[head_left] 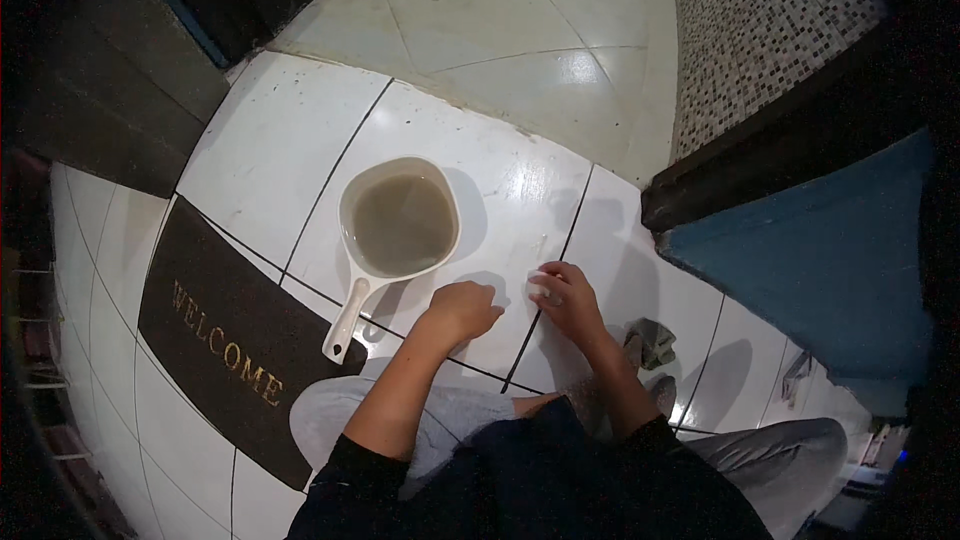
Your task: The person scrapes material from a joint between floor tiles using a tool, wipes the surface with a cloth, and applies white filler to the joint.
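A white long-handled water dipper (452, 210) stands on the white tiles, filled with cloudy greyish water. Its handle points toward me, to the left of my left hand (467, 312). That hand is closed, fingers curled under and knuckles up, just above the floor; anything inside it is hidden. To its right, my right hand (570, 302) pinches a small white piece (538, 286) between thumb and fingers, too small to name surely. A wet streak (540, 243) shows on the tile just beyond it. The two hands are apart.
A dark doormat (225, 340) with gold lettering lies at the left. Beside my right forearm is a crumpled grey-green cloth (650, 343). A blue door panel (810, 250) and a mosaic wall (765, 30) stand at the right. Duller tiles (490, 20) lie beyond the threshold.
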`<action>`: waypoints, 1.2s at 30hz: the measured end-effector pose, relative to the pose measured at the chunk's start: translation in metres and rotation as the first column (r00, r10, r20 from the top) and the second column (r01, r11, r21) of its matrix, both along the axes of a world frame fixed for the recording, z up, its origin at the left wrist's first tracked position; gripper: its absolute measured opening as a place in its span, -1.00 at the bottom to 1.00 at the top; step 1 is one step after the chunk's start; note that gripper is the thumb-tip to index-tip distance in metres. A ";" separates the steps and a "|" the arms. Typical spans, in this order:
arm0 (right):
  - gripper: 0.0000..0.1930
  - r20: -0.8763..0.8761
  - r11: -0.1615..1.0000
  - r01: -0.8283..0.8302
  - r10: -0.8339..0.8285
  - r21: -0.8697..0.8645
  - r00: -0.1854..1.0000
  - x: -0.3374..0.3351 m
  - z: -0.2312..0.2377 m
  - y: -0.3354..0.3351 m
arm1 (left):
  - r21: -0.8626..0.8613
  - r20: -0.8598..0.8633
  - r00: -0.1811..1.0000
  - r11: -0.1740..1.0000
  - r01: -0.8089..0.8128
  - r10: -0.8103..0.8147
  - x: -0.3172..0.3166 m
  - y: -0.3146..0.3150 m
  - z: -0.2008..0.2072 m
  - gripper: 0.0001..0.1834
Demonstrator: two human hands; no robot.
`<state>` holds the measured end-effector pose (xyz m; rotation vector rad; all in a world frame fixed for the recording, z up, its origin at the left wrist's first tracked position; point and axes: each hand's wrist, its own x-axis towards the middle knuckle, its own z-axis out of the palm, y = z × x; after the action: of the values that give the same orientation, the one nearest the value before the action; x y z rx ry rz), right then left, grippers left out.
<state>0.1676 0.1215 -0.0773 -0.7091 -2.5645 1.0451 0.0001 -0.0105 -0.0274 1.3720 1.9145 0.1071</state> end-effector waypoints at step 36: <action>-0.90 0.333 0.799 -0.473 0.362 0.370 0.871 -0.015 0.013 0.018 | -0.110 -0.026 0.999 0.994 -0.023 0.020 -0.008 -0.005 0.001 -0.60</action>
<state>0.1530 0.1397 -0.0643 -0.1471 -3.1109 0.4424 -0.0076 -0.0157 -0.0264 1.2851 1.9263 -0.0048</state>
